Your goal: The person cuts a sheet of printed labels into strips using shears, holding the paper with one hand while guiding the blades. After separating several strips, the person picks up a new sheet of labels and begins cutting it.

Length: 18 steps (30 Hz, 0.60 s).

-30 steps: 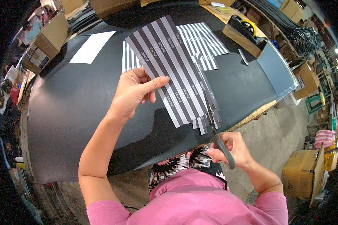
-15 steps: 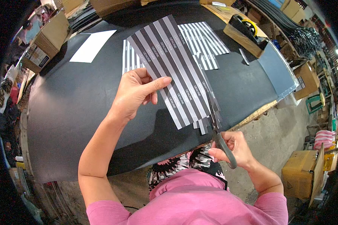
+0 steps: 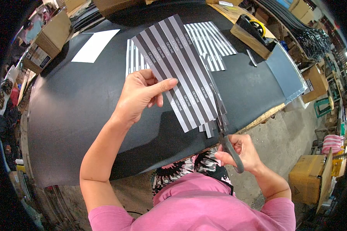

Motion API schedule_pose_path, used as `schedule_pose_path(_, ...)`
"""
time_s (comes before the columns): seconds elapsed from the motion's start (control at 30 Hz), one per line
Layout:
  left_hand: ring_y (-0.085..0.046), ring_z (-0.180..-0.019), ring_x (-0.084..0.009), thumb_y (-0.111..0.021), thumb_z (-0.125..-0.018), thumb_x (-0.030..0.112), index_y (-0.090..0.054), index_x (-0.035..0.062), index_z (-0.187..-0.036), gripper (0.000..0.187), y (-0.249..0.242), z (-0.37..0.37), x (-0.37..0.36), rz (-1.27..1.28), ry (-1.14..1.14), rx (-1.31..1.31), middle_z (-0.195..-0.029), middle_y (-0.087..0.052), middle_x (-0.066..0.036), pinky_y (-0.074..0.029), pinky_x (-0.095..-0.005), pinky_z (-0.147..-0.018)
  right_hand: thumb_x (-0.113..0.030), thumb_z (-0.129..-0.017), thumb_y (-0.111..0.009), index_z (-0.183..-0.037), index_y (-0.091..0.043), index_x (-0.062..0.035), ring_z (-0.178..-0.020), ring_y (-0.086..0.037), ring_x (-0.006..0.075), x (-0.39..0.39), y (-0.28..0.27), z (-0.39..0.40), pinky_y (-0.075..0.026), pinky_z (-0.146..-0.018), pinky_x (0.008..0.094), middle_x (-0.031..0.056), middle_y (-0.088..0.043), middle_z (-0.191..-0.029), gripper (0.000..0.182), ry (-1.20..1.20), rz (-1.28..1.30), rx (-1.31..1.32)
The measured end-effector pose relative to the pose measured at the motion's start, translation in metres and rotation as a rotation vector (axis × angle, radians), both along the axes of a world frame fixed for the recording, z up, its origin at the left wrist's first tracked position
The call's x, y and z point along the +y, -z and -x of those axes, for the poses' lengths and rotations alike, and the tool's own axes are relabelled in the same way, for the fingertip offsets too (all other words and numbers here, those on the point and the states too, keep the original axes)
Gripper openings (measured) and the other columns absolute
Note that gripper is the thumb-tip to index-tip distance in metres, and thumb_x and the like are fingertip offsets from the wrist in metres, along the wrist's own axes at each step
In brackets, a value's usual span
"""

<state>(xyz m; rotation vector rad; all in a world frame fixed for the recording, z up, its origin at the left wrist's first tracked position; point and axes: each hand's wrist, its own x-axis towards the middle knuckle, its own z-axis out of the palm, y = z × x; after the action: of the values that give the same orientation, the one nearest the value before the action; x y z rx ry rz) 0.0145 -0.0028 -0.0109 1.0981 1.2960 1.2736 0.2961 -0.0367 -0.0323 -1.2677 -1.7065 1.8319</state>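
While the right hand [image 3: 243, 154] grips one pair of scissors [image 3: 226, 143], I see the left hand [image 3: 140, 92] pinching one sheet [image 3: 177, 69], striped black and grey, lettered GENUINE LEATHER, over the table [image 3: 73, 115]. Beyond lie striped pieces [image 3: 214, 36] I cannot count and one white paper [image 3: 95, 47].

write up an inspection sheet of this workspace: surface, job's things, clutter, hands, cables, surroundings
Surface: black-covered table, sheets lying on it
Job's things: striped GENUINE LEATHER sheet, held raised; scissors, blades at its right edge
Clutter: other striped sheets, white sheet
Hands: left hand pinches the raised sheet in its fingers; right hand grips the scissors' handles
Cables: thin dark line left of the pink shirt, possibly a cord; unclear
Surroundings: cardboard box, concrete floor
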Motion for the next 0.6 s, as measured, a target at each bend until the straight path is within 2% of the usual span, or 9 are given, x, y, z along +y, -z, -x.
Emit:
schedule_pose_path(0.13,-0.052,-0.043,-0.0035,-0.073,-0.075,0.015,-0.063,-0.0022,-0.087,0.023,-0.0006,-0.0012,0.0000,0.008,0.007,-0.025,-0.073,-0.065,-0.008,-0.031,-0.0121,-0.033,-0.012,-0.074,-0.072,-0.076,-0.058,0.0052,-0.053,-0.058,0.0102,0.0004,0.0005,-0.0010,-0.046,-0.047,0.0209,0.0077,-0.059,-0.062,0.022,0.001,-0.045,-0.002)
schedule_pose_path(0.2,-0.047,-0.041,-0.0023,-0.073,-0.075,0.014,-0.061,-0.0019,-0.089,0.024,-0.0003,-0.0016,0.0001,0.040,0.008,-0.009,-0.075,-0.064,-0.005,-0.030,-0.0136,-0.032,-0.013,-0.074,-0.072,-0.076,-0.058,0.0050,-0.052,-0.057,0.0095,-0.0007,0.0016,-0.0016,-0.046,-0.046,0.0204,0.0071,-0.058,-0.061,0.023,-0.005,-0.063,0.007)
schedule_pose_path(0.27,-0.050,-0.042,-0.0032,-0.073,-0.075,0.015,-0.062,-0.0020,-0.088,0.023,0.0015,-0.0009,0.0000,0.036,0.009,-0.022,-0.073,-0.063,-0.006,-0.031,-0.0133,-0.033,-0.019,-0.073,-0.075,-0.069,-0.057,-0.0003,-0.052,-0.052,0.0051,-0.0033,0.0021,-0.0017,-0.038,-0.045,0.0189,0.0014,-0.056,-0.058,0.026,0.068,-0.017,0.004)
schedule_pose_path(0.6,-0.054,-0.045,-0.0045,-0.073,-0.075,0.016,-0.062,-0.0022,-0.085,0.023,0.0031,0.0018,0.0017,0.029,0.036,-0.040,-0.071,-0.063,-0.006,-0.035,-0.0138,-0.036,-0.022,-0.074,-0.074,-0.066,-0.058,-0.0002,-0.042,-0.051,0.0066,-0.0055,0.0036,0.0003,-0.038,-0.036,0.0205,0.0024,-0.055,-0.053,0.029,0.120,0.003,-0.051)
